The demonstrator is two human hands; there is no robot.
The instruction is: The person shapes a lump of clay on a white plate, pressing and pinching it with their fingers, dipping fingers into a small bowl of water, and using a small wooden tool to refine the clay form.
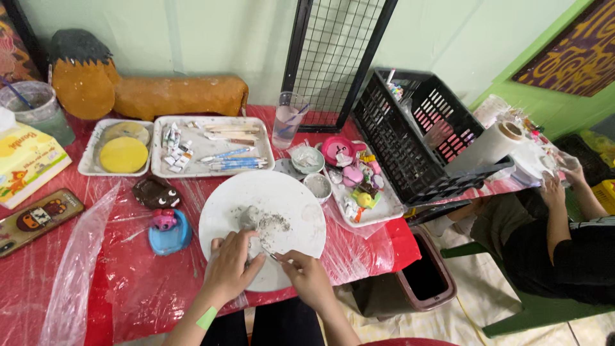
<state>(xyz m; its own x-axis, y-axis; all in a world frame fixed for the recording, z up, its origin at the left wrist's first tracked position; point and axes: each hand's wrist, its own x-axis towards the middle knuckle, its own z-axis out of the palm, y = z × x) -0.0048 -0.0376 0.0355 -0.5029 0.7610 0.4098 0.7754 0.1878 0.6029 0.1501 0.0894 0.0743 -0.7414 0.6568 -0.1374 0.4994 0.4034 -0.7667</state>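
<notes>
One white round board (291,198), two hands. Left hand (229,266) rests on it beside one grey clay lump (251,218); right hand (307,274) pinches one thin metal tool (274,256). Two trays (211,168) behind.

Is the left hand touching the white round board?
Touching. In the head view, the left hand lies flat on the white round board, fingers spread over its near part, with no gap visible between them.

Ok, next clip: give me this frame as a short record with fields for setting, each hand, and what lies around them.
setting: table covered in red plastic sheet
left hand: left hand rests on white round board, beside grey clay lump
right hand: right hand holds a thin metal tool over the board
nearby: blue dish, tray of paint tubes and brushes, black crate
other person: seated at right, hands at the table's far end
</notes>
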